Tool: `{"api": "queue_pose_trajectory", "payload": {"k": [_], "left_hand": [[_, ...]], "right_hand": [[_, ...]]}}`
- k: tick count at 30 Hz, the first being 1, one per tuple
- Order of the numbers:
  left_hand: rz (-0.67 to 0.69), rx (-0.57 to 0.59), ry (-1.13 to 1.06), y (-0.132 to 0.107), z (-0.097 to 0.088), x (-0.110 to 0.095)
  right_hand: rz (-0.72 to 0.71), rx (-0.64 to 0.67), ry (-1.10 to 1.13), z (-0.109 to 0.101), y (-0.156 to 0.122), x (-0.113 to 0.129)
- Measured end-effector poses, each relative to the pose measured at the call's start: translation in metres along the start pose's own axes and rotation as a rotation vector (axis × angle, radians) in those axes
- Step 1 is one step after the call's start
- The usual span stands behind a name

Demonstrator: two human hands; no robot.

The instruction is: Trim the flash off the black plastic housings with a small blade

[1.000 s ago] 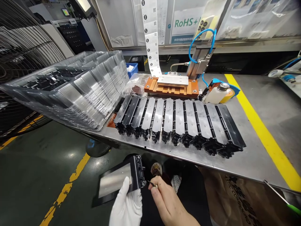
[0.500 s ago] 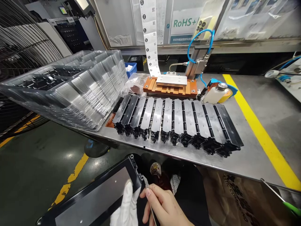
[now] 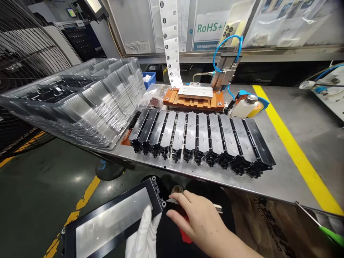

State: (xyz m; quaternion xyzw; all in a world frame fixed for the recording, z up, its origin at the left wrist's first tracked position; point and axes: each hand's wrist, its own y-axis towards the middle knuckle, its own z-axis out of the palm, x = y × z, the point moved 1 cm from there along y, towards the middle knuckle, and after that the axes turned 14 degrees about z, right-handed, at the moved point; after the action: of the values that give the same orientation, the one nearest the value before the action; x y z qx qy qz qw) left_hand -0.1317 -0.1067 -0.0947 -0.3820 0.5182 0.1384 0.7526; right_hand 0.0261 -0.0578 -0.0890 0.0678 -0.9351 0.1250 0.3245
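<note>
My left hand (image 3: 143, 233), in a white glove, grips a black plastic frame (image 3: 158, 190) by its right part, the thumb lying on the silver plate (image 3: 113, 222) set in it. The frame is tilted, held in front of the bench edge, with small ringed screw holes at its corners. My bare right hand (image 3: 197, 215) is closed around a slim knife (image 3: 218, 208). Its pale handle end shows behind the hand, and its thin tip is at the frame's right corner hole. Whether the tip touches the plastic is hard to tell.
A row of several similar black parts (image 3: 202, 138) stands along the metal bench (image 3: 285, 179). Left are stacked clear trays (image 3: 107, 107) and a fan (image 3: 24, 53). Behind the row sit an orange press fixture (image 3: 193, 100) and a white bottle (image 3: 245, 105). A green-handled tool (image 3: 331, 234) is at right.
The right hand has turned over and moved up and right, swinging the knife from steep to nearly level. The frame has shifted slightly right and shows more of its left end.
</note>
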Motion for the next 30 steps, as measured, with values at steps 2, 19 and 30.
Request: {"api": "queue_pose_trajectory", "payload": {"k": [2, 19, 30], "left_hand": [[-0.008, 0.041, -0.017, -0.001, 0.001, -0.001], [-0.084, 0.055, -0.066, 0.010, -0.006, 0.002], [-0.282, 0.082, 0.041, 0.004, 0.013, -0.033]], "right_hand": [[-0.078, -0.097, -0.159, -0.002, 0.004, 0.002], [-0.249, -0.317, -0.326, 0.001, 0.016, 0.006], [-0.374, -0.261, -0.389, -0.002, 0.019, 0.000]]}}
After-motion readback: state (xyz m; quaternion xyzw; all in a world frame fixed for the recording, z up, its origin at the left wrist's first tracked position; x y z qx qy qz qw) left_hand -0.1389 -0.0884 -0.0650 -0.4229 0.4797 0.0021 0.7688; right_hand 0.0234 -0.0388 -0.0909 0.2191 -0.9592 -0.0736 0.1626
